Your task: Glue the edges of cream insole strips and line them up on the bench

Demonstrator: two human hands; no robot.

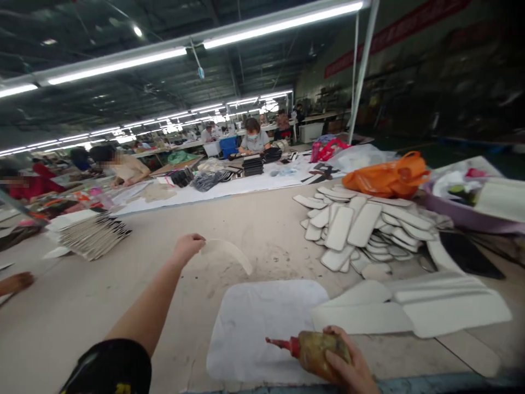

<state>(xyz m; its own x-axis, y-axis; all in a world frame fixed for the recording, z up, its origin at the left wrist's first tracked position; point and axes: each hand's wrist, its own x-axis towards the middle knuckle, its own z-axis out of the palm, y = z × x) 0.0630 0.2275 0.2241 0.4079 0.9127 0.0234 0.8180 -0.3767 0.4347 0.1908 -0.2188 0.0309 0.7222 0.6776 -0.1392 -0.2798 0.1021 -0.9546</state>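
Observation:
Near the middle of the table (172, 219), my left hand (189, 247) pinches one end of a thin, curved, cream-coloured strip (229, 253). The strip arcs away to the right of my fingers. Closer to me, my right hand (348, 358) is wrapped round a squeeze bottle (318, 350) of yellowish-brown liquid. Its red nozzle points left, over a white rounded sheet (262, 312) lying flat on the table. Right of that sheet lie large cream-coloured pieces (443, 306), overlapping one another.
A heap of white, dark-edged rounded pieces (361, 230) lies at the right, with an orange bag (389, 175) behind it. A purple basin (447, 205) stands farther right. At the left is a stack of flat pieces (92, 235). A co-worker's hand (18, 283) reaches in from the left edge.

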